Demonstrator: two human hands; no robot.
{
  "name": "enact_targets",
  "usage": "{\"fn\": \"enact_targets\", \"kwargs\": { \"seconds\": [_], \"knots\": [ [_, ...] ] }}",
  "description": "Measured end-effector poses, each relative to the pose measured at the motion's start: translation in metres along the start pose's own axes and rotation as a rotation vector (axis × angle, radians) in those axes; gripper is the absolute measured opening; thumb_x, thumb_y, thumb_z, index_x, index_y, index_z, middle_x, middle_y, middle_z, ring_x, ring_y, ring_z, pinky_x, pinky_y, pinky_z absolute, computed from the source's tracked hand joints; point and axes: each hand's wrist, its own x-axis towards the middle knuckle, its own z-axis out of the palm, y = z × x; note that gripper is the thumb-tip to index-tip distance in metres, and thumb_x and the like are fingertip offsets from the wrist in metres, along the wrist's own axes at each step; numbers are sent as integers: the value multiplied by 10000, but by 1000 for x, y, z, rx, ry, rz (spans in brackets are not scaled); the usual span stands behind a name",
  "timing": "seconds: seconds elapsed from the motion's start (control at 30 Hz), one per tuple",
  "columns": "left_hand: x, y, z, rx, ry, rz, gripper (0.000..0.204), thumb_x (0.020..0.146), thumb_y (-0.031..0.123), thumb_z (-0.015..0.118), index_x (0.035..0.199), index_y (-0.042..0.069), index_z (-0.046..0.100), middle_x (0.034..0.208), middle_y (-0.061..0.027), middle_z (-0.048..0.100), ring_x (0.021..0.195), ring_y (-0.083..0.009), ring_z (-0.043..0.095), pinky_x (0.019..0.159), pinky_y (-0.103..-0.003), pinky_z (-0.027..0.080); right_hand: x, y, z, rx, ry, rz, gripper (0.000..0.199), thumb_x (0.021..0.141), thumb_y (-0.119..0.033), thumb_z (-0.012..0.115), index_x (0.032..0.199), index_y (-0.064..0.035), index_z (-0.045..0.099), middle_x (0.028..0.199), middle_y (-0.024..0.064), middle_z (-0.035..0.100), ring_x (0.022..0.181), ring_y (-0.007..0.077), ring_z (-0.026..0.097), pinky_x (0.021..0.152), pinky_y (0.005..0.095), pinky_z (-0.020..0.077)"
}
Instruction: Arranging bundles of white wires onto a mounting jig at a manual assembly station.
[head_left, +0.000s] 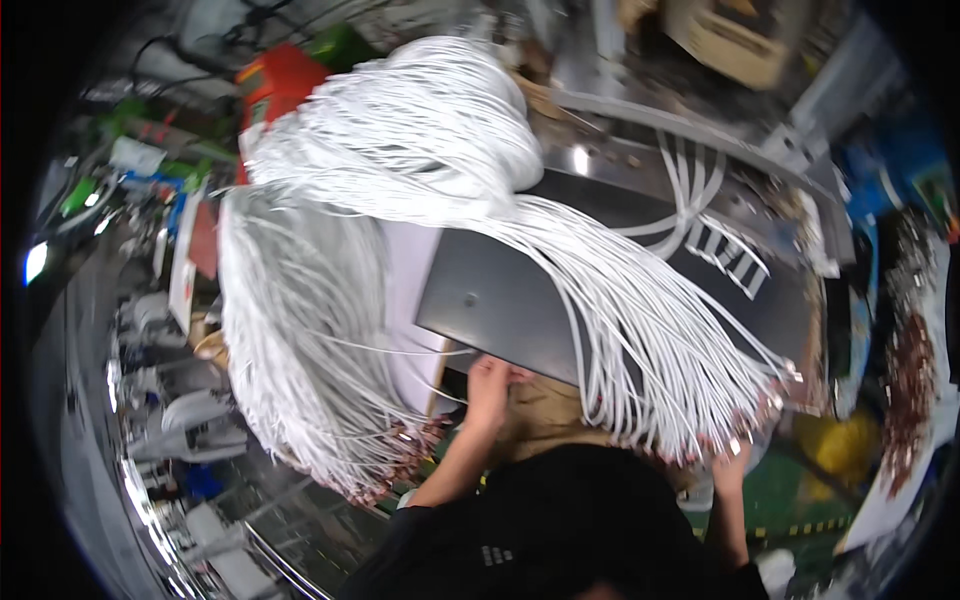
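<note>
Two hands (pixel 488 388) (pixel 731 466) near white cables (pixel 640 310), each grip unclear, pale lettering (pixel 497 555) on black top (pixel 590 500)

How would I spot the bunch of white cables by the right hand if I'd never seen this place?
Start at the dark board mid-picture. A fan of white cables slopes across it, from the white heap above down toward the right hand. Unlike the left bundle, off to the board's side, this one spreads over it.

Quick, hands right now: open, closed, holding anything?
Left hand: at the dark panel's near edge; whether open or closed can't be told.
Right hand: at the white cables' ends; grip can't be told.
</note>
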Motion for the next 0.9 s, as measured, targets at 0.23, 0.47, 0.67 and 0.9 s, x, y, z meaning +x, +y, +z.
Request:
{"fn": "enact_targets", "kwargs": {
  "seconds": [0.23, 0.47, 0.67, 0.9],
  "knots": [
    [-8, -4, -12, 27, 26, -19, 265, 1020, 179, 536, 908, -19, 673, 801, -90, 699, 726, -164, 680, 724, -280, 562, 17, -17, -11, 283, -118, 113, 801, 868, -375, 700, 1458, 59, 374, 1433, 198, 469, 1302, 323, 481, 1053, 463, 448],
    [-3, -4, 5, 55, 52, 22, 351, 1042, 214, 481, 828, -12, 644, 761, -111, 696, 685, -168, 650, 669, -277, 521, 49, -109, -15, 526, 21, 218, 793, 921, -161, 607, 1555, 0, 159, 1622, 145, 152, 1458, 330, 289, 1041, 425, 516],
    [-40, -6, 16, 160, 72, 157, 590, 1091, 393, 354, 790, -10, 662, 689, -79, 666, 606, -140, 570, 587, -271, 430, 88, -114, -88, 352, -579, 609, 285, 952, -211, 587, 1040, 36, 699, 998, 178, 727, 938, 244, 711, 730, 312, 556],
    [-54, 69, 84, 450, -407, 770, 459, 1063, 316, 452, 878, -36, 680, 765, -93, 691, 739, -171, 647, 736, -299, 496, 150, -205, -141, 552, -45, -63, 290, 997, -199, 575, 1051, 52, 711, 1120, 151, 698, 843, 176, 664, 737, 302, 520]
  ]
}}
